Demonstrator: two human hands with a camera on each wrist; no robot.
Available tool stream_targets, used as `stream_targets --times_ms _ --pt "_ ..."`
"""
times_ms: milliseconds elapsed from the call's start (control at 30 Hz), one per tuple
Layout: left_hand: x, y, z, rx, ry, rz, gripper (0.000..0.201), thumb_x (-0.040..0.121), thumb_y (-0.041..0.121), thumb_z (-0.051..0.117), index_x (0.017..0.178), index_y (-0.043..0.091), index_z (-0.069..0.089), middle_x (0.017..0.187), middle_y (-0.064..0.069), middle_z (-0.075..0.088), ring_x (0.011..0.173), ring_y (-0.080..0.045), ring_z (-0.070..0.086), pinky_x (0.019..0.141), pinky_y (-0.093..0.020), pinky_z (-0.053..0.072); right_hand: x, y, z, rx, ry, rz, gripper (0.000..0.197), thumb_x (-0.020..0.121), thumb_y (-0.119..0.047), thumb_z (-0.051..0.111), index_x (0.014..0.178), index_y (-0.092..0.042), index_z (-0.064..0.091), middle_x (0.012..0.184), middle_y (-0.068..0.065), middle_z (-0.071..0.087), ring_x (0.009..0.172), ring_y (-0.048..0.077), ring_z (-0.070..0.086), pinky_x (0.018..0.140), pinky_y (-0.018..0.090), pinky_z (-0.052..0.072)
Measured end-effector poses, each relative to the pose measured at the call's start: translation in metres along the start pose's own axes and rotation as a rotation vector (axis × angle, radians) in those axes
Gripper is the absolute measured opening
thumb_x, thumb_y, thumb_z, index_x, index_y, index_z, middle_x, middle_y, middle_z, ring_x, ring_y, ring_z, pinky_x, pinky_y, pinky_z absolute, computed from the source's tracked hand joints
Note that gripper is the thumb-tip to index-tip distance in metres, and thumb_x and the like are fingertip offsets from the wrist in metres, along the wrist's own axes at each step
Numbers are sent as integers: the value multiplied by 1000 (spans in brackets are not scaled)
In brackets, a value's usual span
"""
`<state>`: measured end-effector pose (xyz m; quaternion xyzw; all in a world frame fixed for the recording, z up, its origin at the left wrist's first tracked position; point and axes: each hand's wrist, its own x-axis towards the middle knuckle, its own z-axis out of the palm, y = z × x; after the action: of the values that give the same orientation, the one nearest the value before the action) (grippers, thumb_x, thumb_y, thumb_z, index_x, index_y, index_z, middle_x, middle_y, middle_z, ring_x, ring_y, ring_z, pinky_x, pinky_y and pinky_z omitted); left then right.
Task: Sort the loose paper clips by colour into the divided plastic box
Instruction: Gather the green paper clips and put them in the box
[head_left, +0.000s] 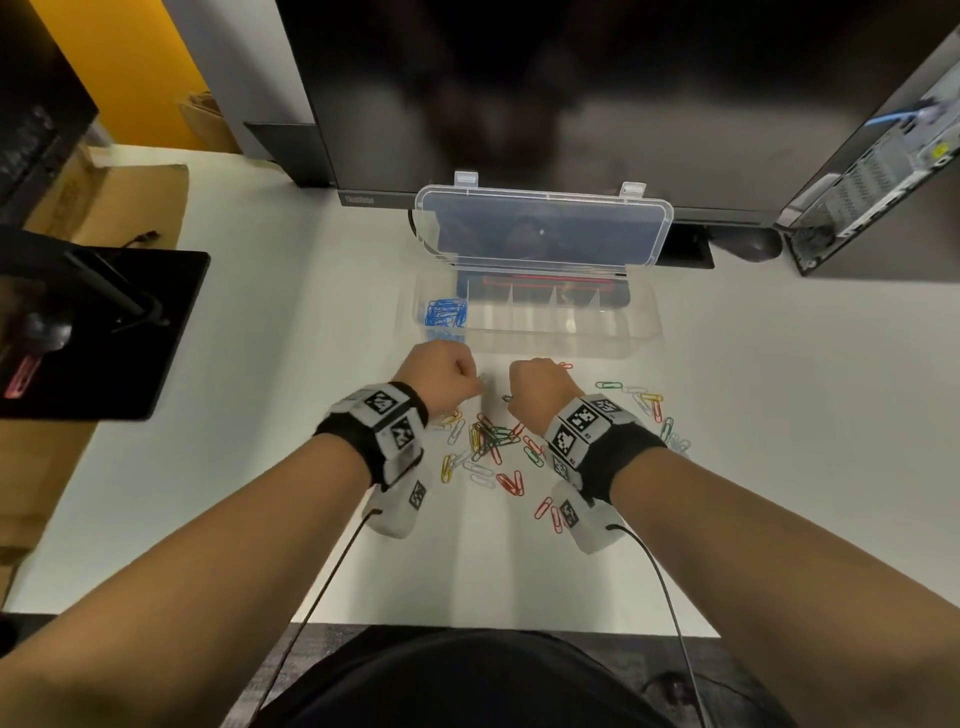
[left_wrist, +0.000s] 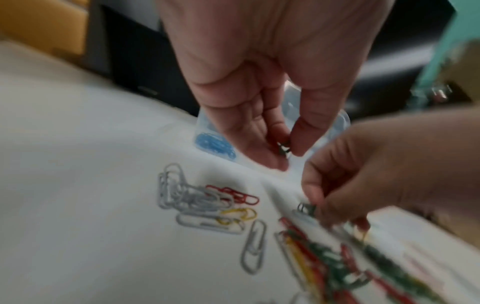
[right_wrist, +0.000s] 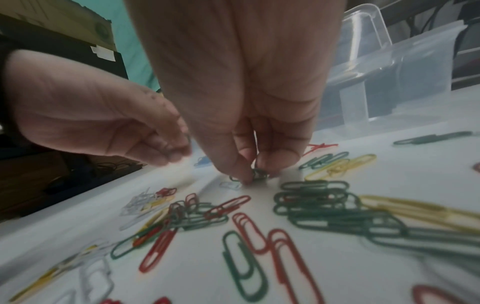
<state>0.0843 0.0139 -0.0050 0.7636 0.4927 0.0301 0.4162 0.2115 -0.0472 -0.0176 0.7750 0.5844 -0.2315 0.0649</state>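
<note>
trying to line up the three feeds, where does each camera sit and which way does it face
Head: on the head, looking forward and down at the white desk; both forearms, left hand, right hand show.
Left wrist: along the left hand's palm toward the divided box; right hand enters.
Right wrist: along the right hand's fingers, low over the loose clips; left hand enters.
All three share the clips and box.
</note>
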Motion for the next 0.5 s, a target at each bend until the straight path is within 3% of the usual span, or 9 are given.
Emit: stream_targets --times_ms 100,167,233,300,400,500 --pt "-16 -17 -10 -539 -36 -77 20 82 -4 61 79 16 60 60 -1 65 60 -20 60 67 -28 53 -4 5 2 69 -5 -49 23 90 -5 45 112 -5 53 110 14 61 89 24 55 75 30 46" --pt "-25 -29 -15 -617 -37 -107 24 85 -7 55 89 16 62 56 0 61 55 -14 58 61 -22 53 -6 10 2 174 0 -48 24 91 -3 43 114 -7 50 101 11 61 81 22 54 73 32 50" --pt "-34 -37 -16 -565 -35 -124 26 86 -8 49 81 14 63 60 -4 55 54 -10 53 52 -14 50 -10 18 1 390 33 -33 27 93 -5 43 117 -13 52 91 6 58 77 21 54 65 29 49" --pt "-40 -42 -13 -463 -20 -130 30 85 -7 45 70 14 59 62 -2 51 56 -11 47 49 -15 43 -17 26 -4 695 40 -2 27 92 -3 43 109 -13 61 84 1 55 75 17 52 66 26 48" --pt "-48 -42 -1 -338 -11 -102 34 86 -3 39 62 16 54 62 2 49 59 -12 42 53 -20 32 -33 29 -9 982 -14 81 18 86 4 47 84 -3 63 77 1 50 69 14 47 65 25 45" --pt "-54 -35 17 -163 -42 -32 22 90 12 46 71 12 58 72 0 53 74 -17 47 62 -23 34 -41 27 -4 1606 -165 294 25 84 -1 39 63 -8 51 66 7 44 57 19 45 51 27 37"
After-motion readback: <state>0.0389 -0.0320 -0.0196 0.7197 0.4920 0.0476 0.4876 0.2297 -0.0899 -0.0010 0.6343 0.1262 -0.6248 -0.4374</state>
